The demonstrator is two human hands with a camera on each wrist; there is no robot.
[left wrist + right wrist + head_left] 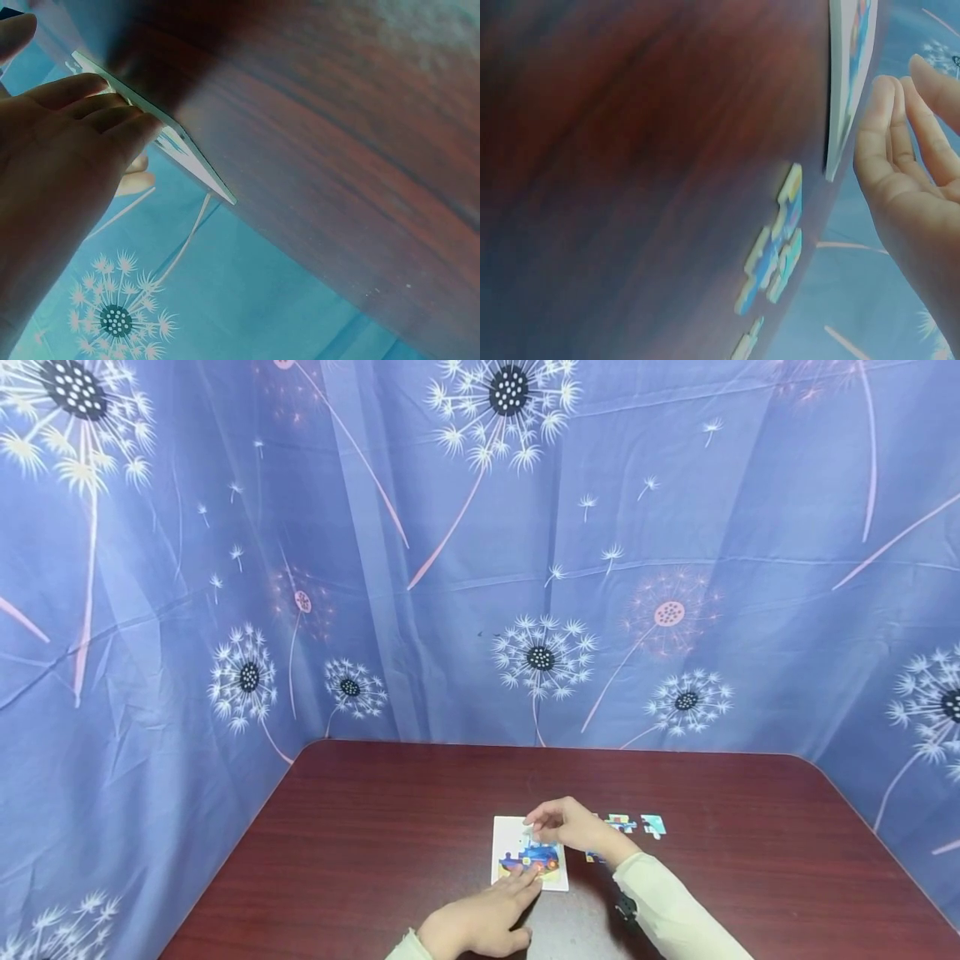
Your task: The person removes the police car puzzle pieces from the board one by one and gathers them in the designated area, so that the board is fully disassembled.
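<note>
Head view, left hand (483, 917) touching printed puzzle (534, 857)

Blue fabric (465, 635) printed with white and pink dandelions (540, 657) is hanging behind and along both sides, falling in soft folds. Reddish-brown wood-grain surface (360, 827), far corners rounded, is showing pale glare (573, 935) toward the front.

puzzle (507, 835) partly covered, right sleeve (670, 897) cropped

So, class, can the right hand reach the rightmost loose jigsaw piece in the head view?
Probably yes: that loose jigsaw piece lies uncovered on the table, near the right hand, though I cannot tell whether that hand already holds something.
</note>
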